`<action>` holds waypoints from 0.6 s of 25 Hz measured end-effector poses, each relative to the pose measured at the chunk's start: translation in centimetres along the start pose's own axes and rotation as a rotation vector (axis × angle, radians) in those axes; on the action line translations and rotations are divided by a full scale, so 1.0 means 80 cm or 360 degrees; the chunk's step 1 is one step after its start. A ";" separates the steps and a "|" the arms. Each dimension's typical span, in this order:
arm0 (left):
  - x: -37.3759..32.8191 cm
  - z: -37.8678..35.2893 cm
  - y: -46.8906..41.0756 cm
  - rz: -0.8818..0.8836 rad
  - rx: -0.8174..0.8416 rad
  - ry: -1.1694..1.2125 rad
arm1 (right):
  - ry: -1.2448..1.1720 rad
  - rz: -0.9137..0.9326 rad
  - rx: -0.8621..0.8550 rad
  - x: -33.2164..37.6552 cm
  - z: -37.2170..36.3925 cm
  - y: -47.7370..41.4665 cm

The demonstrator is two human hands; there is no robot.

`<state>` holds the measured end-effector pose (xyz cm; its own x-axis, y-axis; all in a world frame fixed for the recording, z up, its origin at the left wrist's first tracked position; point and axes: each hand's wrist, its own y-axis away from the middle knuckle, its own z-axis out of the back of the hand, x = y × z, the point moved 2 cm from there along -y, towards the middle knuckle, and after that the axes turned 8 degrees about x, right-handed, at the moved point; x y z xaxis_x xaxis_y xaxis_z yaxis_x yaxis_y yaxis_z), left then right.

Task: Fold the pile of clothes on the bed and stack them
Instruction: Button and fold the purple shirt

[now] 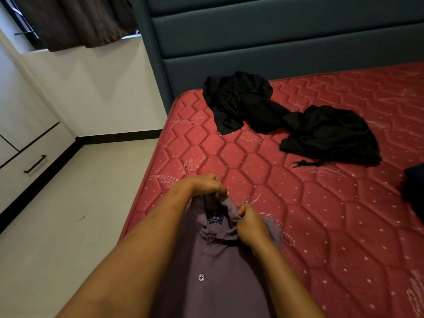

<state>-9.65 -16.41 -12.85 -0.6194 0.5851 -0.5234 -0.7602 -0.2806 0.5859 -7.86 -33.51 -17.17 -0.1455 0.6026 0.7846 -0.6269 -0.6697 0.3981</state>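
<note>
**While the collar (226,208) is pinched, black clothes (321,134) lie unfolded**

Where the bed (321,226) meets the lower centre of the frame, a purple-grey shirt (213,262) is held by its collar, with its buttons turned to the camera. The collar's left side is pinched by the curled fingers of the left hand (204,183). Its right side is gripped by the closed fingers of the right hand (251,228). Whether the shirt rests on the bed cannot be told. Above centre, the black clothes are seen crumpled in two joined heaps on the red quilting, near the headboard (275,42). At the right edge a dark item (415,191) is partly seen on the bed. Drawers (27,166) are seen at left.
</note>
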 end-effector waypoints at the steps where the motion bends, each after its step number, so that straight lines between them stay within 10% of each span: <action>1: -0.002 -0.002 -0.002 0.0011 0.0011 -0.0007 | 0.0000 -0.0008 0.0048 -0.001 0.001 -0.001; 7: -0.018 -0.017 -0.021 -0.0072 -0.0092 0.0226 | -0.0670 -0.0125 0.0318 0.007 0.008 0.003; 15: -0.022 -0.033 -0.042 0.0027 -0.0385 -0.0444 | 0.0198 -0.0035 0.0131 0.018 -0.016 0.007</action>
<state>-6.56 -18.47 -15.51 -0.5802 0.7545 -0.3066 -0.7955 -0.4443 0.4120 -9.37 -32.50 -16.44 -0.2291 0.6632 0.7125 -0.5667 -0.6860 0.4563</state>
